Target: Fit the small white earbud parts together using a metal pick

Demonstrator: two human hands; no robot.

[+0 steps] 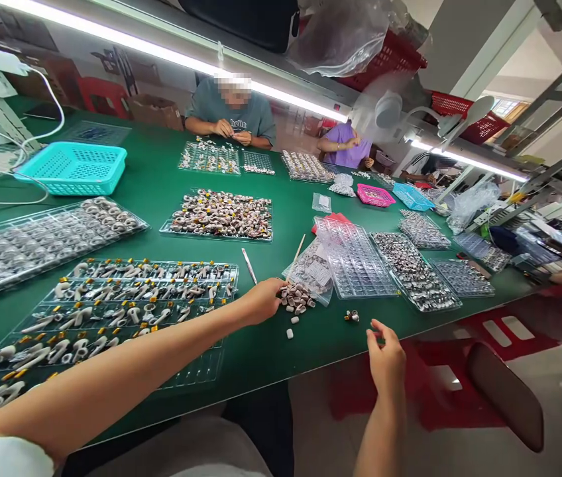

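My left hand point(262, 300) reaches to the left edge of a pile of small beige plastic pieces point(298, 299), its fingers drawn together. Whatever lies between those fingertips is hidden. Two pale pieces point(289, 333) lie apart, just in front of the pile. My right hand point(387, 363) is held at the table's front edge, thumb and fingers apart, with nothing visible in it. Beyond its fingertips, a small metallic part with a yellow bit point(352, 317) rests on the green table point(271, 364). Behind the pile lies a clear bag of small parts point(313, 268).
A tray of grey curved parts with yellow tabs point(136, 311) lies left, below a fuller tray point(221, 215). Tweezers point(249, 266) lie between. Clear stacked trays point(355, 258) and a tray of shiny parts point(415, 271) stand right. A turquoise basket point(72, 169) is far left. Two people sit opposite.
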